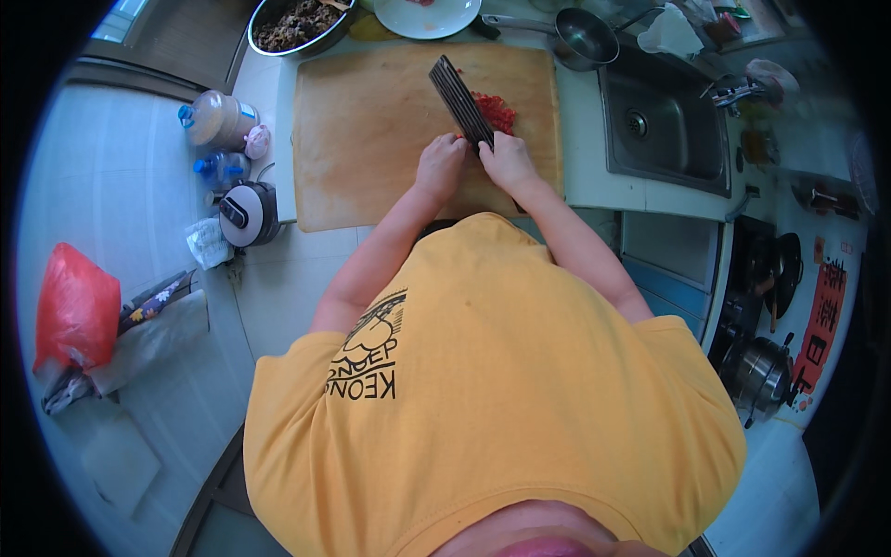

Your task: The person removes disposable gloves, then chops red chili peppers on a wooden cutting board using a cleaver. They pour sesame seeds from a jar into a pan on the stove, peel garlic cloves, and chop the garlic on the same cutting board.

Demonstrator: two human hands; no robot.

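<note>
My right hand (510, 163) grips a kitchen knife (459, 97) with a dark, broad, ridged blade. The blade slants up and to the left over the wooden cutting board (362, 139). Just left of the blade, my left hand (442, 163) rests on the board with its fingers curled. A bit of red shows at those fingertips, mostly hidden by them. Finely chopped red vegetable (495, 111), likely pepper, lies in a heap to the right of the blade.
Behind the board stand a metal bowl of dark crumbly food (299, 28) and a white plate (426, 17). A small saucepan (585, 38) sits at the back right, beside the steel sink (668, 139). Large plastic bottles (219, 118) are left of the counter.
</note>
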